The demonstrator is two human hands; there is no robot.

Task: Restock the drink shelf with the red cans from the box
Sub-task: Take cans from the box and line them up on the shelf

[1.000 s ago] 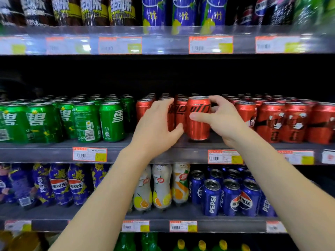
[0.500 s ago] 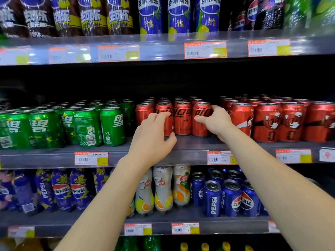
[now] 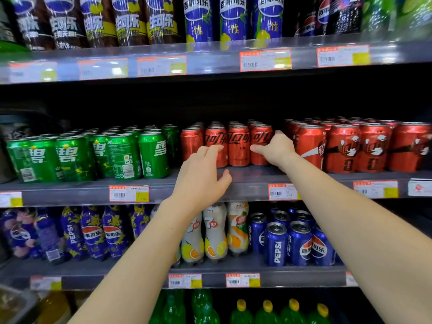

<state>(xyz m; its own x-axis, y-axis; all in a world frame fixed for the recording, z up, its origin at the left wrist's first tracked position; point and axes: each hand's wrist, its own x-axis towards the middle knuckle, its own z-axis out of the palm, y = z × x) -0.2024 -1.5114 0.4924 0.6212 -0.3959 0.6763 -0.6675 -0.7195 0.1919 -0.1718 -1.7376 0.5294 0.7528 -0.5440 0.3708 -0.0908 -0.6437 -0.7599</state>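
On the middle shelf [image 3: 245, 181] of a shop drinks rack, straight ahead of my camera, stands a front row of four red cans [image 3: 238, 146]. They carry white Chinese script; I can read 可口可 across them, the Coca-Cola name. My right hand [image 3: 278, 149] grips the end can [image 3: 260, 139] at the right of that row: the thumb lies across its front and the fingers curl round its far side. The can stands upright on the shelf, level with its neighbours.

My left hand [image 3: 201, 176] is open, fingers loosely spread. Its fingertips reach the front of the second can [image 3: 216, 139] from the left; I cannot tell whether they touch it.

Just to the right stand more red cans with a black and white design [image 3: 343, 148]. To the left are green cans [image 3: 124, 155] marked 雪 and 碧. Price tags [image 3: 129, 194] with orange borders, barcodes and yellow patches line the shelf edges; their print is too small to read.

Below sit blue cans [image 3: 277, 244] reading PEPSI, pale bottles [image 3: 214, 232] marked 7up, and purple Pepsi bottles [image 3: 93, 232]. Above, tall bottles [image 3: 233, 17] show 百事可乐 and 竹.
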